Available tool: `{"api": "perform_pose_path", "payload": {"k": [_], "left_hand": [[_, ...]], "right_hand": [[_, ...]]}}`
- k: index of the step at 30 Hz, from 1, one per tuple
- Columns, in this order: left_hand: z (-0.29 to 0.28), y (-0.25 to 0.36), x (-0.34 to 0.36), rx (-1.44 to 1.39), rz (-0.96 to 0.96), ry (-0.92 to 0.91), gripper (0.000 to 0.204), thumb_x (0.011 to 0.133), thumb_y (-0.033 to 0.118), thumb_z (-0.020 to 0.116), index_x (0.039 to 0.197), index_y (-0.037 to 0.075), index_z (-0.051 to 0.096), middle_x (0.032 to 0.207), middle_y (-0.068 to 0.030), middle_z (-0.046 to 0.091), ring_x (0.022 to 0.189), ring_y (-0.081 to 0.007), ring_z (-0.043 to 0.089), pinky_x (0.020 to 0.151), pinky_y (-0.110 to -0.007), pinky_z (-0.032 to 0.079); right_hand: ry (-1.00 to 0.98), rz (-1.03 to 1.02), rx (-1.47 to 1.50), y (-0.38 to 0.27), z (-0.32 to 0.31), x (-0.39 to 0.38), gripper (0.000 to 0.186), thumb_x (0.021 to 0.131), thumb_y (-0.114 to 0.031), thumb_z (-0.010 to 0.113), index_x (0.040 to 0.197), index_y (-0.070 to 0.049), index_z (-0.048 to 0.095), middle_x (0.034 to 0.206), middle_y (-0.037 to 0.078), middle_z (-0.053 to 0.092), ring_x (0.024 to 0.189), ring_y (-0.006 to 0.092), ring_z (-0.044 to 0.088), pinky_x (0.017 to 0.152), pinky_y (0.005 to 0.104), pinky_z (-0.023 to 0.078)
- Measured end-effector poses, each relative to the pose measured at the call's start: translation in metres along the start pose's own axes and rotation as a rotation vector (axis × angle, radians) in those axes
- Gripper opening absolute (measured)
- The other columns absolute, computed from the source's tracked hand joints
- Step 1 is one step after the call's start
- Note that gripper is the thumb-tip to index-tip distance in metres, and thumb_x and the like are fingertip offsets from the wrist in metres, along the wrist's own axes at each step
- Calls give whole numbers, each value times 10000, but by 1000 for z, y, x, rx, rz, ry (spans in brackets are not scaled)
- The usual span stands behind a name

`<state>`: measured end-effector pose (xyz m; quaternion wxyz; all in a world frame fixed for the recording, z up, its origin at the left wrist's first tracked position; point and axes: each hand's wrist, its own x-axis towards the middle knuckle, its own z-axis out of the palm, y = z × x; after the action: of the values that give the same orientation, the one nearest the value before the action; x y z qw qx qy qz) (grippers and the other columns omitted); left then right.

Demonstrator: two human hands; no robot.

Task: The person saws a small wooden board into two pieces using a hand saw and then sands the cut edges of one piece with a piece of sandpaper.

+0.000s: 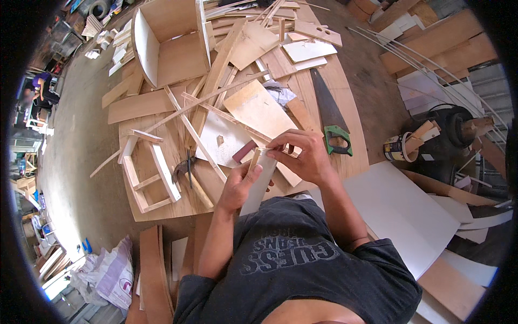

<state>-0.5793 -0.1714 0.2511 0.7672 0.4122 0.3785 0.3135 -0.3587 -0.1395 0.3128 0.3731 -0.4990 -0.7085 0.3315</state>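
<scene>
Holding narrow white-faced board mid-view, just in front of dark T-shirt, at near edge of surface. Gripping it with left hand from 8 o'clock, with thumb pressed against its side; can't tell exact placement of other left fingers, mostly hidden behind board. Pinching top end with right hand from 2 o'clock, with thumb and index finger close together.

Going clockwise from board: see green-handled saw between 1 and 2, bucket of wood offcuts well apart between 2 and 3, large white panel between 3 and 4. See white bag toward 8, hammer near at 9, small wooden frame just beyond. Note reddish block just beside at 11, big open box well past it.
</scene>
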Motion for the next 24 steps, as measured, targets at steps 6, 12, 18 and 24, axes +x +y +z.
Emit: {"api": "perform_pose_path", "payload": {"k": [6, 12, 18, 24], "left_hand": [[-7, 1, -11, 1, 29, 26, 458, 1108, 437, 567, 1209, 10, 696, 893, -60, 725, 820, -114, 687, 704, -281, 537], [-8, -4, -9, -25, 20, 36, 447, 1121, 430, 546, 1220, 21, 696, 904, -62, 734, 802, -113, 690, 696, -274, 538], [-4, 1, -5, -10, -3, -26, 416, 1125, 394, 546, 1210, 14, 693, 877, -62, 736, 794, -118, 690, 689, -278, 534], [2, 5, -3, 137, 24, -36, 385, 1107, 356, 570, 1196, 0, 686, 854, -82, 733, 773, -132, 686, 679, -283, 525]], "right_hand": [[34, -34, -45, -11, 18, -6, 109, 843, -33, 851, 947, -35, 818, 902, 92, 790, 765, 187, 749, 666, 307, 581], [222, -181, -151, -7, 31, -16, 107, 829, -11, 846, 929, -42, 822, 900, 89, 783, 762, 202, 743, 665, 311, 585], [268, -261, -144, 5, 27, -23, 137, 794, -5, 847, 916, -63, 824, 876, 80, 767, 763, 221, 720, 670, 337, 583], [-100, 177, 272, 26, 2, -17, 179, 945, -190, 821, 992, -17, 817, 989, 109, 788, 839, 156, 712, 772, 317, 570]]}}
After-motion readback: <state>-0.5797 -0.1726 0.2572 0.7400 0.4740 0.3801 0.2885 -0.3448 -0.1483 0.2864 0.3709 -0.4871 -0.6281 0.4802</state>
